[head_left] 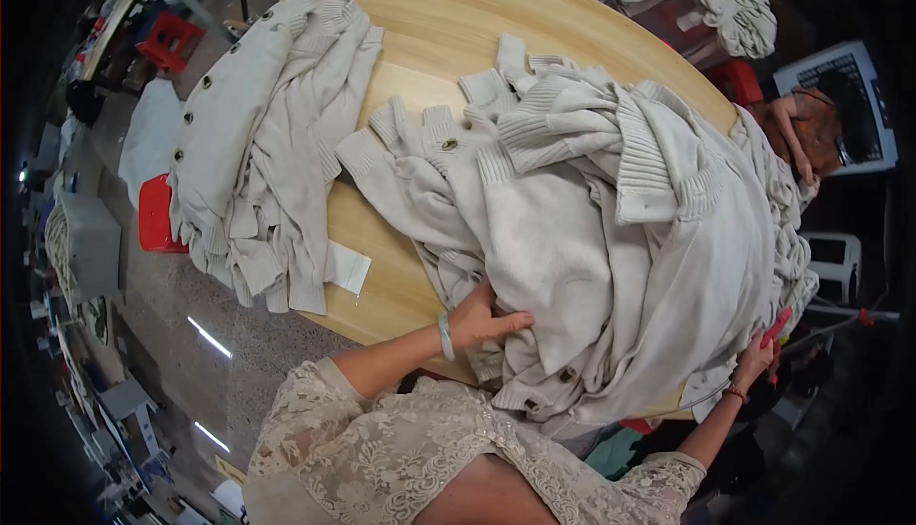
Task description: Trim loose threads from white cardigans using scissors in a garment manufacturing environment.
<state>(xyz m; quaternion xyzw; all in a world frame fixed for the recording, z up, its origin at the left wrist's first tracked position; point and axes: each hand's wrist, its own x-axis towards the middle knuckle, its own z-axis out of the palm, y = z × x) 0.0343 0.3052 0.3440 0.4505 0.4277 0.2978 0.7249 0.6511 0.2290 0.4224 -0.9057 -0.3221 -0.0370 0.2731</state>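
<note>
Cream knit cardigans [611, 239] heaped on my round wooden counter [448, 19], my left hand [487, 320] spread flat on the heap's near edge, my right hand [759, 353] closed around a red tool [776, 327], second pile of cardigans [267, 143] far left.

The left forearm comes in from the lower edge, bent at the elbow, a pale bangle at the wrist. The left hand [485, 320] lies palm down, fingers together and stretched out flat. The right arm reaches out low; the right hand [757, 358] is curled closed, wrist banded red.
</note>
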